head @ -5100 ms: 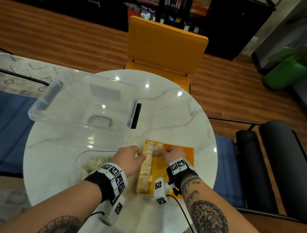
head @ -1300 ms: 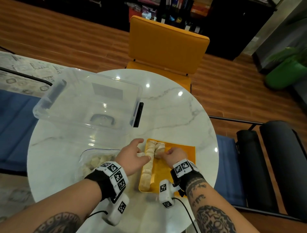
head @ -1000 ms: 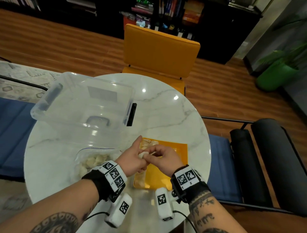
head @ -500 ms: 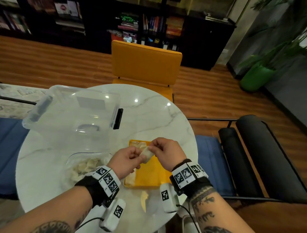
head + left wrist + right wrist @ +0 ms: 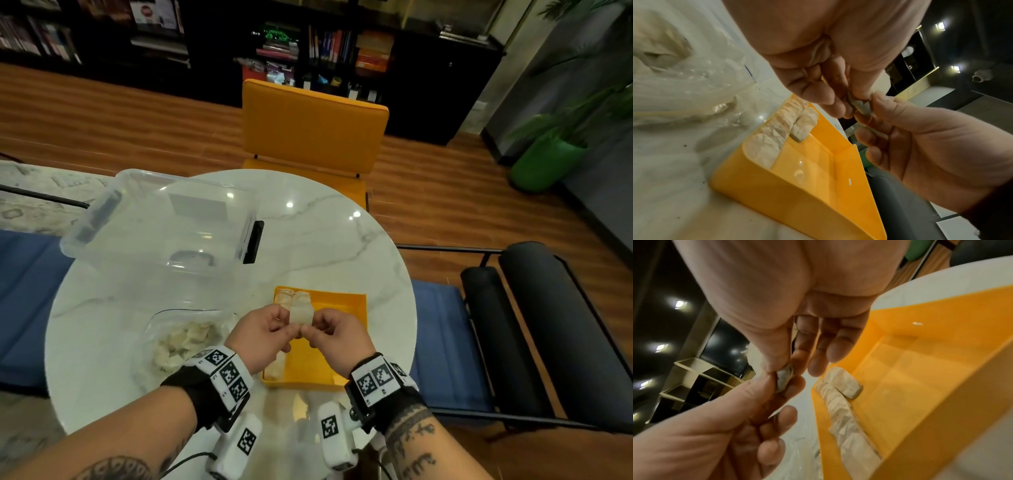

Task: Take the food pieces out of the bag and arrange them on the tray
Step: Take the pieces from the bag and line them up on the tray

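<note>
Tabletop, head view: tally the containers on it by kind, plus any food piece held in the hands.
Clear plastic storage bin: 1
Clear plastic bag with food pieces inside: 1
Yellow tray: 1
Food piece pinched between left hand and right hand: 1
Total: 4

Yellow tray, pale food pieces, white marble-veined table

A round white marble table fills the centre of the head view, with small ceiling lights mirrored on its top. An orange chair stands at its far side. Wooden plank floor runs across the upper left. Dark bookshelves line the top edge. A green planter sits at right, and a black padded seat at lower right.
</note>
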